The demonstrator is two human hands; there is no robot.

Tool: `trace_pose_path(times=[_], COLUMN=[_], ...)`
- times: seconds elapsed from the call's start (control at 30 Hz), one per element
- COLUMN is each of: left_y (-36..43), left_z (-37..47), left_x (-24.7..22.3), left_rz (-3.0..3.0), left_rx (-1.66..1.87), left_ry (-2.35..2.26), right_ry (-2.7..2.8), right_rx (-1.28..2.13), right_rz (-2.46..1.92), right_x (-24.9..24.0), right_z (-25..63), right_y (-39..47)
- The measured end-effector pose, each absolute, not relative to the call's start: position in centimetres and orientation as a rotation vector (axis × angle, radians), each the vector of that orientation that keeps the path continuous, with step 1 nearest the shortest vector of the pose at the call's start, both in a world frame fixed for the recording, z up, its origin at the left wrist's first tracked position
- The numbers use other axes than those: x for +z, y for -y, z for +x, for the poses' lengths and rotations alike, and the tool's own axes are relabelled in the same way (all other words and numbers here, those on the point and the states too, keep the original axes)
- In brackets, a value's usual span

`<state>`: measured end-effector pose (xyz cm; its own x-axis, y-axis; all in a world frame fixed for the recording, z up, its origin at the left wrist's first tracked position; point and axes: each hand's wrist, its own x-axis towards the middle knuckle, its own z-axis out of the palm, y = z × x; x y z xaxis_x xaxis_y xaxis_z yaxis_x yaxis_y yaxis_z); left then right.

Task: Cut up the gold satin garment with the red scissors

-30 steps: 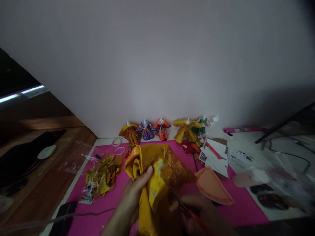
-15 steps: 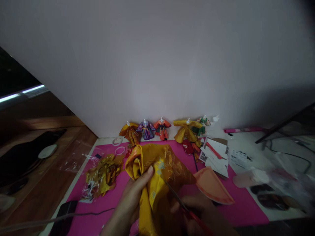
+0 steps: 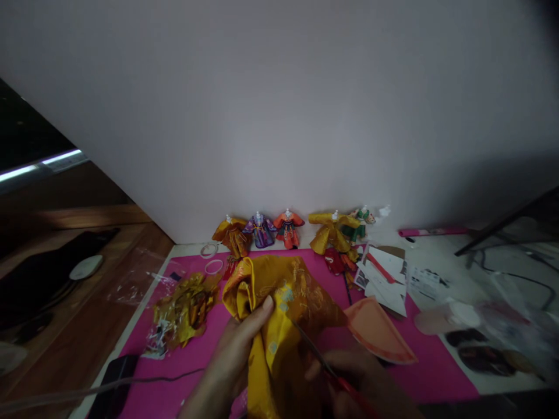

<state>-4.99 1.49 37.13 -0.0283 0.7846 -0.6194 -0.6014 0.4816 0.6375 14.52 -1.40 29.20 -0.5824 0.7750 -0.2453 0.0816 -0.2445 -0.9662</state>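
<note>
A yellow-gold brocade fabric with embroidered motifs is bunched up in front of me, over a pink mat. My left hand grips it from the left, thumb lying on top and the other fingers hidden behind the cloth. At lower right, my right hand is closed around red-handled scissors. Their dark blades point up and left, with the tips against the fabric near a pale motif. How far the blades are parted is too dim to tell.
Doll-sized robes, one purple, stand along the wall. Gold scraps in clear plastic lie left. An orange fan-shaped piece, papers and a capped bottle are on the right. A cable crosses the lower left.
The view has shifted very slightly. Both hands, the fabric and the scissors stay in almost the same place.
</note>
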Motion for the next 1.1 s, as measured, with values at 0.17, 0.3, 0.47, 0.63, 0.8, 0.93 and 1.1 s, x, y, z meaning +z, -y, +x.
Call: trace_pose_path(times=[0.17, 0.3, 0.47, 0.63, 0.8, 0.93, 1.1], left_y=[-1.5, -1.5, -1.4, -1.3, -1.2, -0.8, -0.7], left_z=[-5.5, -5.5, -5.2, -4.9, -4.6, -4.6, -4.8], left_x=[36.0, 35.9, 36.2, 37.2, 37.8, 37.5, 37.1], left_rz=[0.195, 0.196, 0.199, 0.216, 0.226, 0.261, 0.286], left_rx=[1.093, 1.110, 1.133, 1.139, 1.150, 1.141, 1.108], left_ry=[-1.062, -1.071, -1.089, -1.136, -1.158, -1.143, -1.121], right_ry=[1.543, 1.579, 1.616, 1.652, 1.661, 1.662, 1.671], right_rx=[1.852, 1.819, 1.773, 1.718, 1.688, 1.685, 1.576], right_rz=[-1.058, -1.051, -1.047, -1.046, -1.039, -1.015, -0.961], right_x=[29.0, 28.9, 28.6, 28.1, 27.9, 27.8, 27.5], right_z=[14.5, 14.6, 14.6, 14.5, 14.6, 14.5, 14.3], right_y=[1.4, 1.2, 1.2, 1.4, 1.6, 1.5, 1.4])
